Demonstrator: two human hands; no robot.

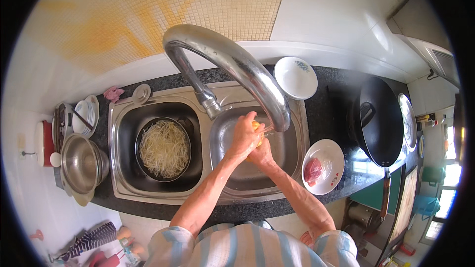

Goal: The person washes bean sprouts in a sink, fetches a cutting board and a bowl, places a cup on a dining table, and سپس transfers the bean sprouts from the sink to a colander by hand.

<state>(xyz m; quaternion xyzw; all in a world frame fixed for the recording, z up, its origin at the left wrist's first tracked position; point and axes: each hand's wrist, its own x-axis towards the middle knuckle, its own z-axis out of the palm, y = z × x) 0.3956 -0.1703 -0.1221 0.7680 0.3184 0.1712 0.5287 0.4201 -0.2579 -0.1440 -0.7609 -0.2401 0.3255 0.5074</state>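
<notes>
Above the right sink basin (285, 155), my left hand (245, 135) and my right hand (261, 152) are closed together around an orange-yellow item (256, 126), mostly hidden by the fingers; its kind cannot be told. Water runs onto it from the curved metal faucet (237, 59). In the left basin (122, 148) stands a round dark-rimmed bowl or colander (138, 152) full of bean sprouts (163, 148). To the right of the sink, a white bowl (332, 155) holds a piece of raw red meat (313, 171).
Behind the right basin stands a white bowl (295, 78). A black wok (382, 126) with a wooden handle sits at the right. Stacked metal bowls (79, 163), small dishes (82, 116) and a pink cloth (113, 94) are at the left on the dark stone counter (148, 207).
</notes>
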